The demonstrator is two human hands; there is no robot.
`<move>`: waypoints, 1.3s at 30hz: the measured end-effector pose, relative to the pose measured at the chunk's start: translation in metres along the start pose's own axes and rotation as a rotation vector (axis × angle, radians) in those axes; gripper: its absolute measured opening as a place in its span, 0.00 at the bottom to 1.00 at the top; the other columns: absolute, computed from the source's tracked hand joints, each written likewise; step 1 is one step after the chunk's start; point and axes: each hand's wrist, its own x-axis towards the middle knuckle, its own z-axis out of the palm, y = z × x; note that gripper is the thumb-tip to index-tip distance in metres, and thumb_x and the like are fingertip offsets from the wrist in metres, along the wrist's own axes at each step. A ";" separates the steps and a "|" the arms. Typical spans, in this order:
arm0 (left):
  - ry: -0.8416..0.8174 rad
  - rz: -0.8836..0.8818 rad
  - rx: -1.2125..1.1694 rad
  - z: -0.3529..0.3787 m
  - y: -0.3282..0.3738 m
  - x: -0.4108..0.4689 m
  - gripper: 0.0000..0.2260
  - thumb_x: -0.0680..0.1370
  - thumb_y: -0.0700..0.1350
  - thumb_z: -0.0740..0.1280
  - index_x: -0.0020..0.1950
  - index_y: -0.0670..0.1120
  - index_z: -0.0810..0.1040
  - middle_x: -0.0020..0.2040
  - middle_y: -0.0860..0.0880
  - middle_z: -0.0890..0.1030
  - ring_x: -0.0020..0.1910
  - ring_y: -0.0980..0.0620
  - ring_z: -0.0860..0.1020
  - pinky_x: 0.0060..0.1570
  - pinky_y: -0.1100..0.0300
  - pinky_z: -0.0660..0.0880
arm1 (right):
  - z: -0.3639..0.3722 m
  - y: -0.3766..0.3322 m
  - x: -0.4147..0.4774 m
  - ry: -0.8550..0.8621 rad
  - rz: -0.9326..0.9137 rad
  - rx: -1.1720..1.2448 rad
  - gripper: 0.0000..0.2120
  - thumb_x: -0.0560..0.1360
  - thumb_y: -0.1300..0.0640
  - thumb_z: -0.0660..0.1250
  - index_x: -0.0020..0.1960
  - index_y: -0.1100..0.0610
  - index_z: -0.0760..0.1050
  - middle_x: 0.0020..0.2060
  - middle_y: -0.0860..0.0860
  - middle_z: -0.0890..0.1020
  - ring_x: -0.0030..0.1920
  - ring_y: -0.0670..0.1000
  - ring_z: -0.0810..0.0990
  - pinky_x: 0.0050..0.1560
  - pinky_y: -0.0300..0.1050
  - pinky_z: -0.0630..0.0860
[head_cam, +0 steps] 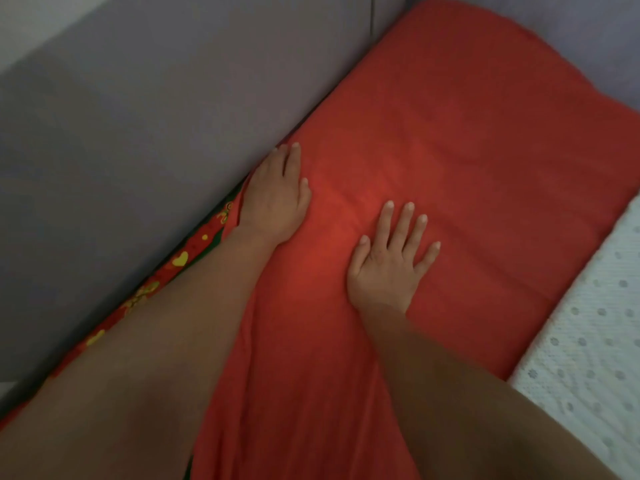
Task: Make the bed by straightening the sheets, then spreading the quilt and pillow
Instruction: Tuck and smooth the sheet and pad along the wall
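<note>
Red sheet point(467, 150): matte, soft weave, runs 7 to 1 o'clock with shallow creases and a rounded far corner. Left hand point(277, 199) lies flat on its 10 o'clock edge against the smooth grey padded panel point(156, 116), fingers straight and close together. Right hand point(388, 268) is palm down mid-sheet, fingers splayed. Heart-print fabric point(180, 261) shows at 9 o'clock, and white dotted textured fabric point(588, 341) at 4 o'clock.

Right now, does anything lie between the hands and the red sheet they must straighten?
Nothing visible does. The left hand and the right hand both rest flat, directly on the red sheet.
</note>
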 end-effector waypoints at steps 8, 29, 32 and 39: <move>-0.157 -0.083 0.014 -0.018 0.038 -0.083 0.30 0.77 0.40 0.57 0.78 0.39 0.51 0.78 0.39 0.50 0.77 0.41 0.47 0.76 0.48 0.47 | -0.003 0.000 -0.002 -0.006 -0.016 0.013 0.31 0.79 0.46 0.48 0.79 0.50 0.46 0.79 0.53 0.47 0.78 0.56 0.43 0.73 0.66 0.41; -0.027 -0.144 0.153 -0.008 -0.056 -0.143 0.28 0.78 0.47 0.50 0.75 0.36 0.58 0.73 0.37 0.64 0.71 0.41 0.66 0.71 0.48 0.60 | -0.003 0.002 -0.002 0.042 -0.026 -0.028 0.30 0.79 0.45 0.46 0.79 0.49 0.45 0.79 0.52 0.49 0.78 0.56 0.45 0.74 0.65 0.41; -0.032 -0.136 0.110 -0.007 -0.064 -0.143 0.28 0.77 0.47 0.51 0.76 0.37 0.58 0.73 0.37 0.65 0.69 0.41 0.68 0.69 0.48 0.62 | -0.003 0.000 -0.003 0.035 -0.015 -0.054 0.30 0.79 0.45 0.45 0.79 0.49 0.45 0.79 0.52 0.49 0.78 0.56 0.45 0.74 0.65 0.42; -0.065 -0.136 0.047 0.000 -0.068 -0.137 0.28 0.78 0.48 0.50 0.76 0.39 0.58 0.70 0.38 0.68 0.63 0.40 0.72 0.63 0.46 0.66 | -0.004 0.000 -0.003 0.030 -0.013 -0.074 0.29 0.80 0.45 0.45 0.79 0.50 0.45 0.79 0.52 0.48 0.78 0.56 0.44 0.74 0.64 0.41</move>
